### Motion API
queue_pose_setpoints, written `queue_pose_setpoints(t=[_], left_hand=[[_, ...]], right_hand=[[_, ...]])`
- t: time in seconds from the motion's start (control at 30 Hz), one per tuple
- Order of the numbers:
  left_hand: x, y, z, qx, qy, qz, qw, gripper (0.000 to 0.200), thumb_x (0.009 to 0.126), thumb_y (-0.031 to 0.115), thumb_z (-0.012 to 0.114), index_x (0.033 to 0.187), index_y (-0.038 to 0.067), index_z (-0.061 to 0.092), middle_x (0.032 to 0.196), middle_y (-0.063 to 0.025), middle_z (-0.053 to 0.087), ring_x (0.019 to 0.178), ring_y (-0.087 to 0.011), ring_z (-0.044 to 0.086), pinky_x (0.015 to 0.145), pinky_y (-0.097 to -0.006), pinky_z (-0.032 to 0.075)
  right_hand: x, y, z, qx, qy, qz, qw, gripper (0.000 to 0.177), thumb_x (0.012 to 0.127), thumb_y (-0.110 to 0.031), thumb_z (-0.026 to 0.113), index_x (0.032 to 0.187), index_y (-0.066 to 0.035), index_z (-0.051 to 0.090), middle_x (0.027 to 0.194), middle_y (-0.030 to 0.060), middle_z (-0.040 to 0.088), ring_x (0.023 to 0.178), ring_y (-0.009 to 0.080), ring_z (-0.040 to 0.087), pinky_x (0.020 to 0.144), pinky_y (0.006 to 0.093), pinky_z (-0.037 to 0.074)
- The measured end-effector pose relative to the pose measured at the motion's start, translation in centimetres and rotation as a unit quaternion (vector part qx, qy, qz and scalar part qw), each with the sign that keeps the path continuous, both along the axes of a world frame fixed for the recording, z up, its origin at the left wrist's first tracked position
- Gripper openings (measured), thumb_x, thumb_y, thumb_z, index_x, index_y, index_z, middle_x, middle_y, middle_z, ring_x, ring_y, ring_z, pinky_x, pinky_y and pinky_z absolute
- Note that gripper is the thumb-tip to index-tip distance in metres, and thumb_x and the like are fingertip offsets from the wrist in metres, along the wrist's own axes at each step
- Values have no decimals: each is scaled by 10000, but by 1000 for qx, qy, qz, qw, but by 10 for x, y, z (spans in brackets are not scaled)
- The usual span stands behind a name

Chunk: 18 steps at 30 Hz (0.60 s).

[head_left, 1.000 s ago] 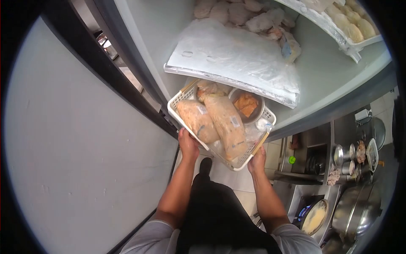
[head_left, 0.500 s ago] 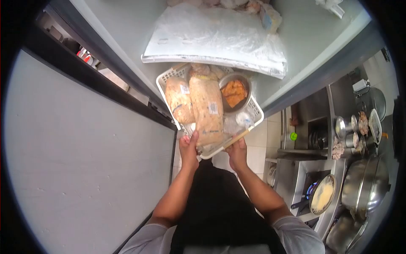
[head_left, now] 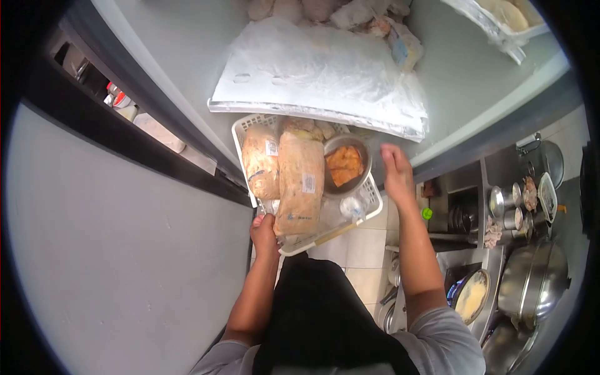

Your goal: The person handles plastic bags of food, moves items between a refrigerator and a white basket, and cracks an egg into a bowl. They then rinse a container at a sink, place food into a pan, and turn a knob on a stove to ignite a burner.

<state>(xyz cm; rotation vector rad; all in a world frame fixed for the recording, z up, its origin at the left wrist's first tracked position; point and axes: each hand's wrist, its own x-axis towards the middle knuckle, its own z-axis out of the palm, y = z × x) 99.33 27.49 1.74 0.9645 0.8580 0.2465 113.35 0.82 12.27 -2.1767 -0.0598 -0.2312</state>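
Observation:
A white plastic basket [head_left: 373,201] tilts out of the freezer compartment above my black apron. My left hand [head_left: 265,234] is closed on its near left rim. In the basket lie two long wrapped packages of tan food, one larger package [head_left: 302,187] and one smaller package [head_left: 261,165], both with white labels. Beside them sits a round metal pot [head_left: 331,181] holding orange food [head_left: 345,165]. A clear plastic bag [head_left: 351,206] is at the near right corner. My right hand [head_left: 397,170] is off the basket, just right of the pot, fingers loosely extended, holding nothing visible.
Above the basket, a frosted shelf [head_left: 319,75] carries several frozen bags [head_left: 403,44]. The grey door [head_left: 125,237] stands open at left. On the right are a pan [head_left: 473,297] on a lit burner, large metal pots [head_left: 531,281] and several small containers [head_left: 512,217].
My right hand has let go of the basket's near rim and moved up and right beside the pot. The basket has shifted slightly toward me, with my left hand still on it.

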Motion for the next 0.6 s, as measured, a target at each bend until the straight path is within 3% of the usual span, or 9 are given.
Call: queue_pose_setpoints(t=[0.03, 0.1, 0.17, 0.3, 0.6], left_hand=[[1, 3, 15, -7, 11, -13, 1000, 109, 781, 20, 512, 681, 60, 500, 603, -8, 526, 473, -82, 451, 446, -246, 362], [4, 11, 16, -5, 4, -12, 1000, 103, 775, 22, 511, 680, 60, 502, 602, -10, 528, 469, -83, 452, 442, -246, 361], [5, 16, 19, -7, -3, -11, 1000, 97, 770, 25, 510, 680, 60, 505, 601, -12, 531, 465, -84, 453, 438, -247, 361], [9, 25, 20, 0, 34, -36, 999, 67, 745, 26, 515, 684, 53, 516, 602, -18, 539, 457, -97, 463, 433, -249, 370], [12, 41, 2, -5, 7, -53, 999, 31, 752, 53, 521, 726, 37, 526, 653, -35, 557, 513, -111, 506, 487, -253, 424]], right_hand=[[31, 6, -11, -15, 17, -9, 1000, 405, 951, -345, 455, 1140, -13, 589, 1093, 172, 626, 1032, 295, 576, 913, 362, 427], [112, -2, -84, -307, -174, 5, 936, 422, 925, -342, 460, 1175, -26, 585, 1179, 177, 595, 1098, 354, 542, 944, 405, 418], [163, 8, -87, -349, -24, 25, 936, 472, 873, -367, 496, 1193, -28, 577, 1250, 175, 552, 1170, 349, 498, 982, 432, 389], [197, 11, -94, -385, 19, 6, 923, 443, 863, -345, 507, 1167, -33, 589, 1216, 185, 565, 1146, 351, 513, 966, 437, 400], [168, 21, -87, -334, -44, -39, 941, 378, 841, -296, 531, 1110, -44, 614, 1139, 208, 596, 1091, 357, 548, 929, 447, 426]])
